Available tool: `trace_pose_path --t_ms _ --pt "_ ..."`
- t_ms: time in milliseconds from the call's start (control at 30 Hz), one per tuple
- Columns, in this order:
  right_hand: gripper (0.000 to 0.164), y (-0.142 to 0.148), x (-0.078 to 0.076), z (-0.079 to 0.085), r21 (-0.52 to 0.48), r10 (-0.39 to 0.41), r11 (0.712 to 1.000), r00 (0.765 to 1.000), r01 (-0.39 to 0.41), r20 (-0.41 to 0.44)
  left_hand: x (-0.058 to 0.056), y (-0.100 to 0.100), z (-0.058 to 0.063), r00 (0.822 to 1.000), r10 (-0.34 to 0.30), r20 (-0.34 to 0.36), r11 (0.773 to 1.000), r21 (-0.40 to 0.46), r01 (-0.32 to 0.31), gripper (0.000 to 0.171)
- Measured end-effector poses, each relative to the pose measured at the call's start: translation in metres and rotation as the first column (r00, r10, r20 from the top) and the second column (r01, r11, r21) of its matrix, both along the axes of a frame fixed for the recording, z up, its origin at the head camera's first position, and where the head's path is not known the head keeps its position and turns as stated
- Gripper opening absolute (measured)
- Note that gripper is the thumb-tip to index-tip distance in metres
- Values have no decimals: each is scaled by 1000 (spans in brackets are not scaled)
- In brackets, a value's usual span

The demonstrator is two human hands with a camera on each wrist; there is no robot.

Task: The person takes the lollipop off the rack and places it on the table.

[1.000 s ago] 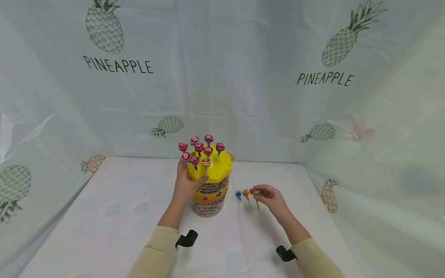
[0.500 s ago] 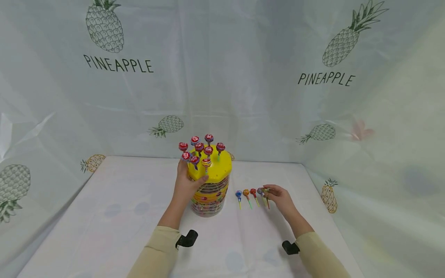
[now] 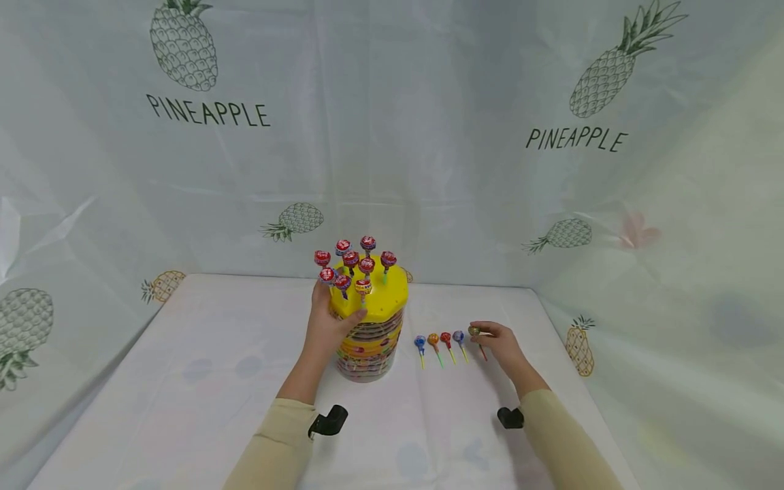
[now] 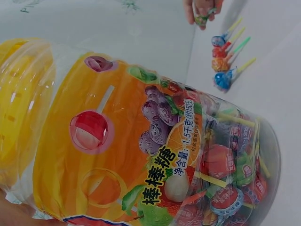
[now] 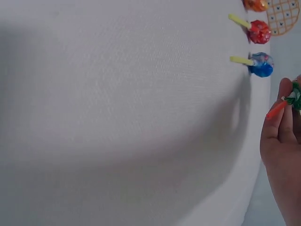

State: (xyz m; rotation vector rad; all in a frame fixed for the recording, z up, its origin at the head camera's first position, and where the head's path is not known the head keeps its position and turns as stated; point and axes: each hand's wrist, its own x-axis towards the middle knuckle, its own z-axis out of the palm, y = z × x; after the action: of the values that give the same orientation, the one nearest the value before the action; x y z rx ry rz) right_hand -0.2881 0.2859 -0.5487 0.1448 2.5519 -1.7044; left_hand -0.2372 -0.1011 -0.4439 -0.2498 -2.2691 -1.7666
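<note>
My left hand (image 3: pixel 327 330) grips the upper side of a clear lollipop jar (image 4: pixel 103 141), its thumb lying along the edge of the yellow lid (image 3: pixel 388 299). Several red-wrapped lollipops (image 3: pixel 350 259) stand upright in that lid. To the right, my right hand (image 3: pixel 501 344) pinches a green-wrapped lollipop (image 5: pixel 295 97) with a red stick, close above the table. Left of this hand lies a row of lollipops: a blue one (image 3: pixel 419 342), an orange one (image 3: pixel 433 339), a red one (image 3: pixel 446 337) and a paler blue one (image 3: pixel 459 337). Their sticks point toward me.
A white cloth covers the table (image 3: pixel 220 381). Behind it hangs a pale curtain (image 3: pixel 392 136) with pineapple prints. Through the lower wall of the jar, several more wrapped lollipops (image 4: pixel 221 160) show in the left wrist view.
My right hand has moved right along the row. The red and paler blue lollipops now lie apart from it, and it still holds the green one. My left hand and the jar have stayed put.
</note>
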Motion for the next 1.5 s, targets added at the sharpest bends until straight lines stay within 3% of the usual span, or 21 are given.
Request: trace_pose_path --t_ms 167,233,333,400,500,967,1267,1500 --pt "33 -3 -8 -7 16 -43 999 999 43 16 0 -1 2 1000 -11 4 1000 11 11 93" --pt "33 -4 -11 -11 34 -67 997 998 66 22 8 1 14 1000 -24 9 1000 19 24 91" --pt "34 -3 -13 -18 65 -90 994 996 88 29 9 1 16 999 -35 13 999 29 35 92" --pt "35 -2 -14 -21 77 -104 992 994 101 32 9 1 16 999 -33 15 999 28 32 94" --pt "34 0 -15 -24 94 -118 989 993 115 25 2 0 4 1000 -17 13 1000 26 17 97" --pt "32 -5 -21 -23 186 -106 978 994 98 34 1 0 1 1000 2 8 1000 11 -2 99" --pt "33 -7 -20 -21 187 -106 978 994 97 38 2 0 2 1000 0 -4 1000 17 0 97" --pt "35 -5 -16 -8 221 -73 973 997 68 15 4 1 3 1000 8 15 1000 9 -8 96"
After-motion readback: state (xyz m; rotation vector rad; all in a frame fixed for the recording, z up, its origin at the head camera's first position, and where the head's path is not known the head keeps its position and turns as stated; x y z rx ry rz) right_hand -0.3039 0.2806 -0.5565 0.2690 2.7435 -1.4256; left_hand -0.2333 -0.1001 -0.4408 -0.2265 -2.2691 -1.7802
